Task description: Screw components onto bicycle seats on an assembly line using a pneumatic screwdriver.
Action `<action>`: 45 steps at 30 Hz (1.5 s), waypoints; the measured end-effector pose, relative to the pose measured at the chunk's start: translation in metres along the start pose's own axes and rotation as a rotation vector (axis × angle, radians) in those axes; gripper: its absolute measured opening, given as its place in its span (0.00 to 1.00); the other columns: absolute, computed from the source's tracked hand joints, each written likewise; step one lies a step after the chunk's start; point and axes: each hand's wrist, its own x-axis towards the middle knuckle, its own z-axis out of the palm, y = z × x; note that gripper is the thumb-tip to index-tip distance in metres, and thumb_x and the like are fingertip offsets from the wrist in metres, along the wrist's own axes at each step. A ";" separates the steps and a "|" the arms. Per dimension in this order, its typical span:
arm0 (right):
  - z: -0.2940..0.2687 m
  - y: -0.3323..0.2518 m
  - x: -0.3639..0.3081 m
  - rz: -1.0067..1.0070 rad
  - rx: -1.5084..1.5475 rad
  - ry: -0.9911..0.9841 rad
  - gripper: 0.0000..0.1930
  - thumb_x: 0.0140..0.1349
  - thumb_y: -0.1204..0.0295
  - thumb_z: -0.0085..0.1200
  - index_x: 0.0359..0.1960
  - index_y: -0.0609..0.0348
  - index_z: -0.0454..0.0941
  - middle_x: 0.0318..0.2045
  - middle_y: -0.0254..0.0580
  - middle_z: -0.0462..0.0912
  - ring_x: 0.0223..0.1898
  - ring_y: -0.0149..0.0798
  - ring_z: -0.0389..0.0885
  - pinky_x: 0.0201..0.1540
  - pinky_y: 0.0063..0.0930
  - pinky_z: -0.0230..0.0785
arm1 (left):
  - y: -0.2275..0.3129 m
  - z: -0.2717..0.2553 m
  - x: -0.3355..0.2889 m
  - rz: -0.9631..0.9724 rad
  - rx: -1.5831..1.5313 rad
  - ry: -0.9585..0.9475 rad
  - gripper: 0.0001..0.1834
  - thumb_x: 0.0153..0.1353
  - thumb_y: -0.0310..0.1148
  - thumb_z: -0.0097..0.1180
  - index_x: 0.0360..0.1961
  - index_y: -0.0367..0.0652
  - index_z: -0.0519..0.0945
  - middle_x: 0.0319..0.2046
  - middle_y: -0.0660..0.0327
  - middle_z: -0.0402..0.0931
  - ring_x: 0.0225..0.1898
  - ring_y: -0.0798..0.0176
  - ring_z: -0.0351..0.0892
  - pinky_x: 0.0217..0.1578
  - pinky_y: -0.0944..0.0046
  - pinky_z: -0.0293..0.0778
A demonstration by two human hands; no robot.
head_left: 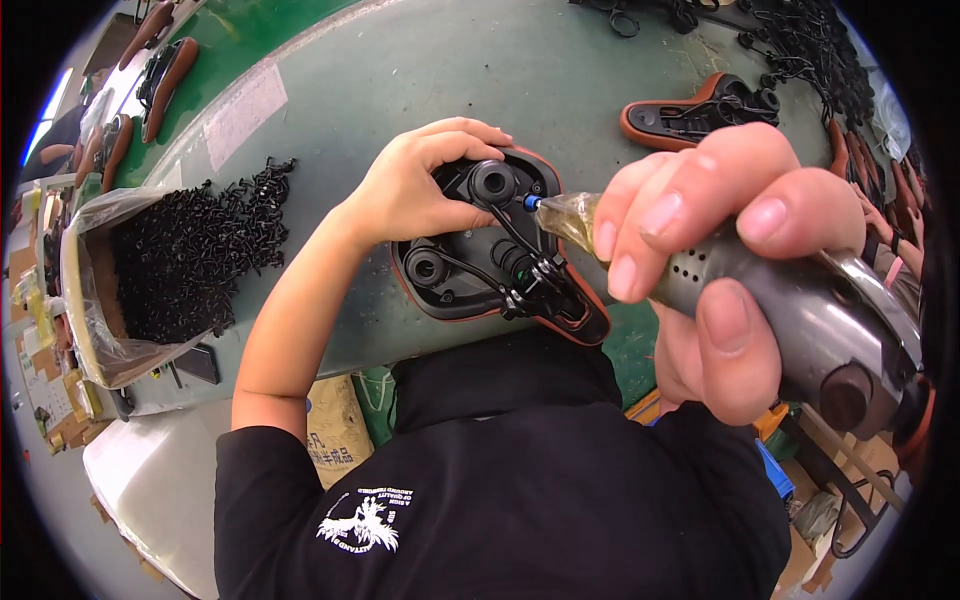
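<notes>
A bicycle saddle lies upside down on the green table, close to my body. Its underside is black with a brown edge, and two round black pieces, a coil spring and metal rails show on it. My left hand grips its far left side, fingers over the rim and thumb inside near one round piece. In my right hand is a grey power screwdriver, its nose wrapped in clear tape. The blue tip is at the saddle's right rim; whether it touches a screw cannot be made out.
At left, a plastic-lined box spills black screws onto the table. Another upturned saddle lies at the far right, near a heap of black parts. More saddles stand far left. Another person's hands show at the right edge.
</notes>
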 end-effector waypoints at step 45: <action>-0.069 0.008 -0.061 0.537 0.000 0.936 0.09 0.67 0.81 0.52 0.48 0.61 0.76 0.51 0.60 0.84 0.27 0.39 0.82 0.35 0.41 0.78 | -0.076 -0.165 -0.064 -0.368 -0.347 1.312 0.18 0.58 0.31 0.76 0.47 0.35 0.86 0.48 0.58 0.86 0.50 0.61 0.84 0.53 0.61 0.79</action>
